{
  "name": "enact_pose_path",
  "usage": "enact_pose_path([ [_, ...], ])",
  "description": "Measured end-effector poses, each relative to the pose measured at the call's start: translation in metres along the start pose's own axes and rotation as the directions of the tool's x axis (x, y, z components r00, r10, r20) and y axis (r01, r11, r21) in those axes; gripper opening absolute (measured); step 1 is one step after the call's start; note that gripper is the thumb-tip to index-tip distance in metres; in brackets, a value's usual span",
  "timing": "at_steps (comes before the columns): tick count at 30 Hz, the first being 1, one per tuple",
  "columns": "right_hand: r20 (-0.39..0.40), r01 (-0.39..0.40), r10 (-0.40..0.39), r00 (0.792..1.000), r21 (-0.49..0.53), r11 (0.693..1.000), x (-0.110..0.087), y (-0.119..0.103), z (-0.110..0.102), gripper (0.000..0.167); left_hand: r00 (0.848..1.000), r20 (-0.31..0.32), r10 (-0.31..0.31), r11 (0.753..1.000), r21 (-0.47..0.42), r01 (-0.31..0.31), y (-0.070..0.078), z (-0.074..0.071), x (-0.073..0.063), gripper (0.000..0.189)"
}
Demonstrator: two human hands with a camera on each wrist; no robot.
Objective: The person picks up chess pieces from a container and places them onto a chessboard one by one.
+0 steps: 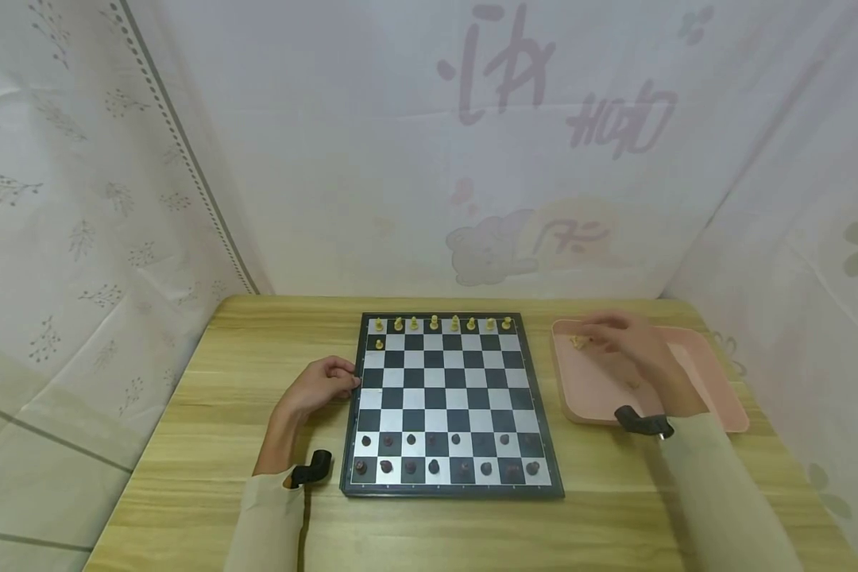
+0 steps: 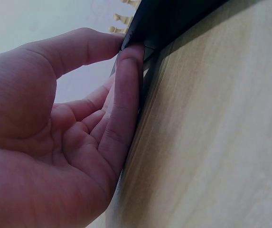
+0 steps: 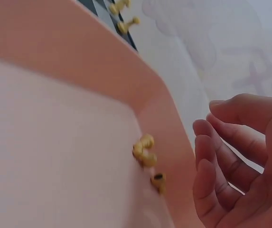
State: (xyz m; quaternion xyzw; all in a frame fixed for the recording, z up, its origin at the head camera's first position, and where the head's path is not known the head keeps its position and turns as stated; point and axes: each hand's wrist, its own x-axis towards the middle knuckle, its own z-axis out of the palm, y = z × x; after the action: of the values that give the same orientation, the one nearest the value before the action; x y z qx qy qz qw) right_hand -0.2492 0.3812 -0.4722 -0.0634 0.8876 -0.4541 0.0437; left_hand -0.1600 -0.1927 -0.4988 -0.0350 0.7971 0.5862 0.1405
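Note:
A black-and-white chessboard (image 1: pixel 443 389) lies on the wooden table. My left hand (image 1: pixel 322 381) is at its left edge; in the left wrist view, the thumb (image 2: pixel 88 45) and index finger pinch the board's dark rim. Over the pink tray (image 1: pixel 589 389), my right hand (image 1: pixel 625 342) hovers with loosely bent fingers, and no piece shows between them. Several pale yellow chess pieces (image 3: pixel 145 152) lie in the tray along its wall. A full row of yellow pieces (image 1: pixel 434 322) stands along the board's far side, with one yellow pawn (image 1: pixel 380 344) in front at the left.
Dark chess pieces (image 1: pixel 434 466) stand in two rows on the board's near side. The wooden table (image 1: pixel 243 381) extends on both sides of the board. Printed cloth (image 1: pixel 400 159) hangs behind the table and at its sides.

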Motion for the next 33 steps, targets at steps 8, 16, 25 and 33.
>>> enact_pose_path([
  [8,0.047,0.010,-0.009,0.999,-0.029,1.000,0.005,0.009,-0.009,0.034,1.000,-0.001,-0.017,1.000,-0.006,0.017,-0.002,-0.001,0.002,0.029],
  [16,0.063,-0.015,0.024,0.998,-0.143,0.990,0.005,0.005,-0.005,0.033,1.000,0.000,-0.012,1.000,-0.003,0.012,0.000,0.000,0.001,0.029],
  [25,0.078,0.038,-0.018,0.997,-0.262,0.964,0.012,0.011,-0.001,0.023,1.000,0.006,0.000,1.000,-0.012,0.000,0.002,0.000,-0.002,0.032],
  [33,0.092,0.050,-0.024,0.995,-0.299,0.953,0.014,0.010,0.003,0.020,1.000,0.005,-0.015,1.000,-0.019,0.015,0.001,0.000,-0.001,0.031],
])
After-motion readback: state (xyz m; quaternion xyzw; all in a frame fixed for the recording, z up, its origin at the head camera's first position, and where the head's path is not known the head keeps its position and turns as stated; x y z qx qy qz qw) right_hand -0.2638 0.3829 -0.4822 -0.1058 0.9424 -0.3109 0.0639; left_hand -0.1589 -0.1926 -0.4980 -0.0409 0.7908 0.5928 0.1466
